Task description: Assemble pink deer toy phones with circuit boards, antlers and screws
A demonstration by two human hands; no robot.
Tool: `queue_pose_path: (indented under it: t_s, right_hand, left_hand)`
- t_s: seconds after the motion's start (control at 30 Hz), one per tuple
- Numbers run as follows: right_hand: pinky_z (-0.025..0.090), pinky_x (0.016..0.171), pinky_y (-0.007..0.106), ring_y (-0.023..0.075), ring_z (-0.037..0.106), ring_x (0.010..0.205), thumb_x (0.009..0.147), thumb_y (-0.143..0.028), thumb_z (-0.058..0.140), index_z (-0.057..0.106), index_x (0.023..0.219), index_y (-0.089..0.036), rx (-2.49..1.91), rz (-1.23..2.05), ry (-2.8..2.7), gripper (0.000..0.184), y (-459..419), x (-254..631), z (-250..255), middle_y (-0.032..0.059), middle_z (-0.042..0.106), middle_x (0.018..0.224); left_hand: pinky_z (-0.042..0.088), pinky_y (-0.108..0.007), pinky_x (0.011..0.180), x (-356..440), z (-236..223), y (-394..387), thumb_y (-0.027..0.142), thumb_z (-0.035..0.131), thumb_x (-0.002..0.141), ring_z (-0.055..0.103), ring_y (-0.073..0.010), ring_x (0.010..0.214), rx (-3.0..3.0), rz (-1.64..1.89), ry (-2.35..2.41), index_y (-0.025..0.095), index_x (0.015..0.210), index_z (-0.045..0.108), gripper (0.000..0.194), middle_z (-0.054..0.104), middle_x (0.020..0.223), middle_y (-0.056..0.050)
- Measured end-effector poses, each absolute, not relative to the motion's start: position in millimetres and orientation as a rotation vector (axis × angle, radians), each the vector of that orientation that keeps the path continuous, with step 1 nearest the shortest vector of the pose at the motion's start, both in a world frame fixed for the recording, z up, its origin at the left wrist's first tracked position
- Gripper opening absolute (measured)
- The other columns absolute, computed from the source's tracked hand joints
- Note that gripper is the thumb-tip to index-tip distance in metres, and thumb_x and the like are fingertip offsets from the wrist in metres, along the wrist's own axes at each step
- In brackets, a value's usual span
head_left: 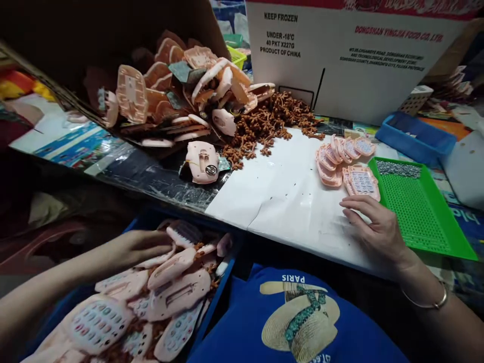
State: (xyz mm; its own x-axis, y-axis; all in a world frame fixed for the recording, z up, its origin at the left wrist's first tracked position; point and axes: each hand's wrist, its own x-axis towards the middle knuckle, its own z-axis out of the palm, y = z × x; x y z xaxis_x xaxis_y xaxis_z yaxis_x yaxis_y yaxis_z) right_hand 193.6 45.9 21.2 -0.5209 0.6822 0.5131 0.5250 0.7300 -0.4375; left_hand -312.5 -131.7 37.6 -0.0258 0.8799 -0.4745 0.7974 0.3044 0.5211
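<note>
My right hand (pixel 372 222) hovers over the white work surface (pixel 272 196), fingers loosely bent and apart, nothing visible in them. Just beyond its fingertips lies a pink toy-phone shell with a button panel (pixel 362 181). Behind that, more pink shells (pixel 335 154) overlap in a row. My left hand (pixel 145 246) reaches down into a blue bin (pixel 230 257) at my lap, its fingers stretched out over pink plastic toy-phone bodies (pixel 181 295); its fingertips are partly hidden among them. A body with a colourful keypad (pixel 99 322) lies nearer me in the bin.
A tipped cardboard box (pixel 49 80) spills pink casings (pixel 132 93) beside a heap of small brown parts (pixel 264 121). One casing with a round speaker (pixel 203 162) lies in front. On the right are a green tray (pixel 416 212) with metal screws, a blue tray (pixel 416 136) and a white carton (pixel 340 65).
</note>
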Motion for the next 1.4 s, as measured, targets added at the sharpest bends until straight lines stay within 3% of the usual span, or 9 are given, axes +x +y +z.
queue_pose_path:
  t_s: [0.1, 0.2, 0.43, 0.67, 0.8, 0.97, 1.07, 1.17, 1.4]
  right_hand:
    - [0.057, 0.085, 0.032, 0.0181, 0.069, 0.095, 0.094, -0.019, 0.06, 0.068, 0.106, -0.019, -0.822, 0.276, -2.364, 0.015, 42.3, 186.5, 15.8, 0.0069, 0.071, 0.102]
    - [0.059, 0.08, 0.032, 0.0183, 0.07, 0.09, 0.095, -0.021, 0.058, 0.069, 0.107, -0.019, -0.725, 0.27, -2.461, 0.016, 37.3, 182.2, 6.8, 0.007, 0.072, 0.1]
    - [0.063, 0.075, 0.032, 0.0207, 0.074, 0.086, 0.095, -0.028, 0.056, 0.07, 0.104, -0.023, -0.69, 0.32, -2.467, 0.017, 38.5, 191.7, -5.8, 0.0059, 0.075, 0.097]
    - [0.067, 0.066, 0.035, 0.0249, 0.076, 0.08, 0.091, -0.031, 0.059, 0.07, 0.103, -0.03, -0.674, 0.469, -2.462, 0.016, 48.7, 190.2, -4.3, 0.004, 0.077, 0.094]
    - [0.067, 0.067, 0.036, 0.0251, 0.076, 0.08, 0.091, -0.031, 0.059, 0.071, 0.101, -0.029, -0.666, 0.466, -2.458, 0.016, 47.2, 189.6, -1.9, 0.0042, 0.077, 0.093]
    - [0.066, 0.07, 0.033, 0.0231, 0.075, 0.083, 0.092, -0.03, 0.059, 0.071, 0.099, -0.027, -0.675, 0.45, -2.475, 0.014, 44.7, 188.8, 1.8, 0.0045, 0.076, 0.093]
    - [0.065, 0.072, 0.032, 0.0222, 0.075, 0.084, 0.092, -0.029, 0.059, 0.071, 0.099, -0.027, -0.675, 0.44, -2.481, 0.014, 45.1, 188.9, -0.8, 0.0045, 0.076, 0.095]
    - [0.064, 0.072, 0.033, 0.0229, 0.074, 0.084, 0.092, -0.03, 0.06, 0.072, 0.099, -0.027, -0.684, 0.441, -2.484, 0.014, 45.0, 189.2, -5.7, 0.0055, 0.075, 0.095]
    - [0.064, 0.075, 0.035, 0.0253, 0.074, 0.088, 0.091, -0.032, 0.061, 0.072, 0.1, -0.029, -0.77, 0.605, -2.392, 0.015, 38.3, 182.1, 2.7, 0.0062, 0.075, 0.099]
  left_hand:
    - [0.052, -0.025, 0.08, -261.4, 67.2, -70.0, 0.05, 0.052, 0.091, 0.069, -0.0194, 0.089, 1.717, 0.213, 1.658, 0.024, 0.104, 0.073, 0.035, 0.077, 0.1, 0.0]
    - [0.051, -0.027, 0.081, -228.5, 77.3, -7.2, 0.05, 0.052, 0.091, 0.068, -0.0195, 0.087, 2.029, 0.358, 1.684, 0.018, 0.1, 0.072, 0.038, 0.075, 0.096, -0.006]
    - [0.048, -0.041, 0.095, -258.6, 86.1, 74.9, 0.04, 0.053, 0.091, 0.058, -0.0303, 0.116, 2.111, 0.381, 2.674, 0.021, 0.112, 0.068, 0.032, 0.063, 0.117, -0.012]
    - [0.042, -0.051, 0.105, -269.2, 72.5, 50.2, 0.067, 0.061, 0.08, 0.045, -0.0386, 0.13, 1.901, 0.153, 2.699, 0.019, 0.146, 0.041, 0.084, 0.047, 0.14, -0.02]
    - [0.045, -0.057, 0.102, -250.1, 55.6, 42.0, 0.051, 0.066, 0.078, 0.04, -0.0427, 0.134, 1.88, 0.121, 2.602, 0.021, 0.151, 0.032, 0.086, 0.029, 0.156, -0.021]
    - [0.043, -0.054, 0.105, -252.0, 52.2, 47.0, 0.026, 0.065, 0.07, 0.04, -0.0406, 0.133, 1.95, 0.26, 2.537, 0.018, 0.149, 0.035, 0.085, 0.033, 0.152, -0.019]
    - [0.033, -0.05, 0.116, -261.4, 56.1, 48.3, 0.024, 0.067, 0.069, 0.034, -0.0366, 0.141, 2.013, 0.514, 2.523, 0.016, 0.148, 0.034, 0.086, 0.031, 0.154, -0.019]
    - [0.024, -0.045, 0.122, -269.8, 65.9, 48.3, 0.029, 0.071, 0.066, 0.028, -0.0329, 0.146, 2.016, 1.079, 2.358, 0.016, 0.146, 0.035, 0.089, 0.031, 0.153, -0.019]
    - [0.048, -0.04, 0.107, -252.2, 104.5, 47.6, 0.035, 0.059, 0.066, 0.052, -0.0272, 0.131, 1.303, 1.855, 1.517, 0.034, 0.14, 0.037, 0.077, 0.046, 0.147, -0.005]
